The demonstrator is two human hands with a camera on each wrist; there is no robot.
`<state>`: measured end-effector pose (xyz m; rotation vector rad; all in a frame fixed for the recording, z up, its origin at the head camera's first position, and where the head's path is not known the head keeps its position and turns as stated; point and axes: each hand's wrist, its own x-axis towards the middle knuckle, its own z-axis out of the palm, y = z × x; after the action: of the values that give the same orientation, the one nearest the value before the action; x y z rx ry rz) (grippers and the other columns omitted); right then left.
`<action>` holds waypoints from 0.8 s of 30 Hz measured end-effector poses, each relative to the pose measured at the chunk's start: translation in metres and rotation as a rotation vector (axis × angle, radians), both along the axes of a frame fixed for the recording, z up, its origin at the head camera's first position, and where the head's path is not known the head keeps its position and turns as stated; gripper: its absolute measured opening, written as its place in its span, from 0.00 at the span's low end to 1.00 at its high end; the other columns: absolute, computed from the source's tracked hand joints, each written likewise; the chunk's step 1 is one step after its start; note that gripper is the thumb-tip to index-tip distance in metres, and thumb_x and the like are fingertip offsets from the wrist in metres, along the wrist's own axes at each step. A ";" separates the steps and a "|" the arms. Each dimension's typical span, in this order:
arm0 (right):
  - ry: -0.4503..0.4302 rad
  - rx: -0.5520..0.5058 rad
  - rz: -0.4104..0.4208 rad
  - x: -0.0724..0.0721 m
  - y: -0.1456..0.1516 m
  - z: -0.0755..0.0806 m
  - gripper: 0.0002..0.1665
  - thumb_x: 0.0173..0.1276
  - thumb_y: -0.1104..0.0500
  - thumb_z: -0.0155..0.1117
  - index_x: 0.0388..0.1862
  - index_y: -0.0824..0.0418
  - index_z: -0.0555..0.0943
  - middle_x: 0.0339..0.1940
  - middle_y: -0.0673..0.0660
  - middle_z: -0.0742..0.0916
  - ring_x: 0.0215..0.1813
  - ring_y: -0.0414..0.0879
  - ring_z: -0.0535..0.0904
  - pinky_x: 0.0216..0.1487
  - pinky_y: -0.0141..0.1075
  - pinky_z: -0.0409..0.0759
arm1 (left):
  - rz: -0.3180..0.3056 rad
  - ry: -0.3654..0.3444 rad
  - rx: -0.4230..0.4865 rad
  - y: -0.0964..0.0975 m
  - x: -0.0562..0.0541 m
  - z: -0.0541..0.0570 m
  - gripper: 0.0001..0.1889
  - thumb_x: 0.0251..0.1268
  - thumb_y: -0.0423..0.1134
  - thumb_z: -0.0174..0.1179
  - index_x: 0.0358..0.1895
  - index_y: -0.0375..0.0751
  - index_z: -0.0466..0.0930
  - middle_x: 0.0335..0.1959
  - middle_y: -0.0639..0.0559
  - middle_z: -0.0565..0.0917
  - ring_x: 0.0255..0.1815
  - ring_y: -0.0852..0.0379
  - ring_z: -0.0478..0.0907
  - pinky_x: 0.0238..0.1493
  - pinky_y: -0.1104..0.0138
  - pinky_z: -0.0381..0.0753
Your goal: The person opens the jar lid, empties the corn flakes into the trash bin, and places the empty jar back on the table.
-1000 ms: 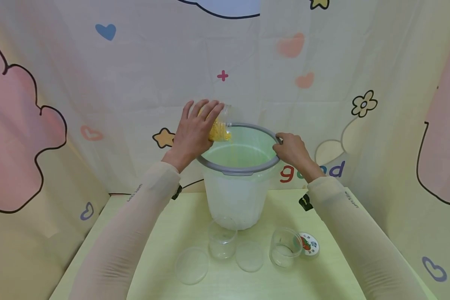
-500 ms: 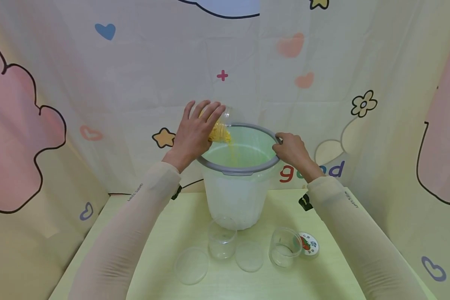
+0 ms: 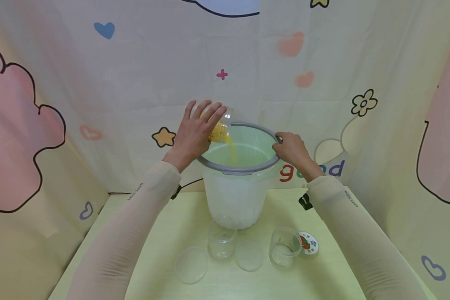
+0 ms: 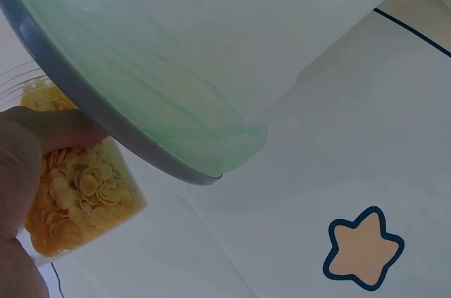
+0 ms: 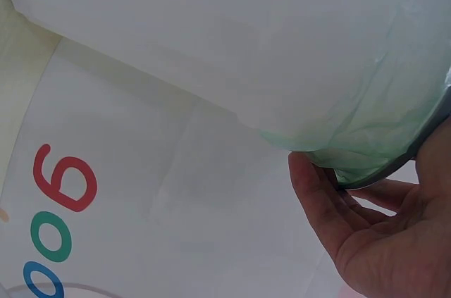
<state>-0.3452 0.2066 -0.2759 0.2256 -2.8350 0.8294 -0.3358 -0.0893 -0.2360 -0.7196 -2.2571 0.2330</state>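
My left hand (image 3: 196, 135) grips a clear plastic jar (image 4: 123, 189) of yellow flakes, tipped over the left side of a trash can. From its mouth a thin yellow stream (image 3: 232, 151) falls inside. The white trash can (image 3: 237, 198) has a grey rim ring (image 3: 243, 170) and is lined with a pale green bag (image 3: 253, 143); the bag's edge hangs below the ring in both wrist views. On the can's right side, my right hand (image 3: 293, 149) holds the rim, with fingers (image 5: 317, 203) curled around it.
Two clear open jars, a left jar (image 3: 222, 243) and a right jar (image 3: 285, 250), stand before the can. Two clear lids, a left lid (image 3: 191, 265) and a middle lid (image 3: 249, 256), lie on the table (image 3: 165, 233). A round printed lid (image 3: 309, 243) lies behind the right jar.
The left hand has tipped the jar slightly further, and the stream of yellow flakes has become longer and thicker. My right hand stays on the rim.
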 end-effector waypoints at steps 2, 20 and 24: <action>-0.005 -0.003 0.000 0.000 0.000 0.000 0.33 0.68 0.59 0.47 0.71 0.69 0.66 0.58 0.70 0.81 0.34 0.52 0.78 0.28 0.31 0.73 | 0.000 0.005 -0.005 0.000 0.000 0.000 0.43 0.57 0.33 0.62 0.76 0.51 0.51 0.76 0.50 0.59 0.77 0.46 0.52 0.79 0.47 0.45; -0.009 -0.005 -0.009 0.001 0.000 0.000 0.33 0.68 0.59 0.48 0.72 0.68 0.66 0.59 0.70 0.81 0.34 0.52 0.78 0.28 0.32 0.72 | -0.012 0.043 -0.054 0.005 -0.001 -0.001 0.40 0.60 0.34 0.59 0.75 0.51 0.52 0.75 0.50 0.60 0.77 0.46 0.53 0.79 0.47 0.46; -0.013 -0.005 -0.009 0.001 -0.001 0.001 0.33 0.68 0.59 0.48 0.72 0.67 0.66 0.59 0.69 0.81 0.35 0.52 0.78 0.28 0.32 0.72 | -0.013 0.052 -0.065 0.006 -0.001 -0.001 0.41 0.59 0.35 0.60 0.75 0.51 0.52 0.75 0.50 0.60 0.77 0.46 0.53 0.79 0.47 0.46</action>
<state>-0.3446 0.2056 -0.2752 0.2067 -2.8440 0.8387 -0.3372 -0.0836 -0.2368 -0.7537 -2.2028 0.3160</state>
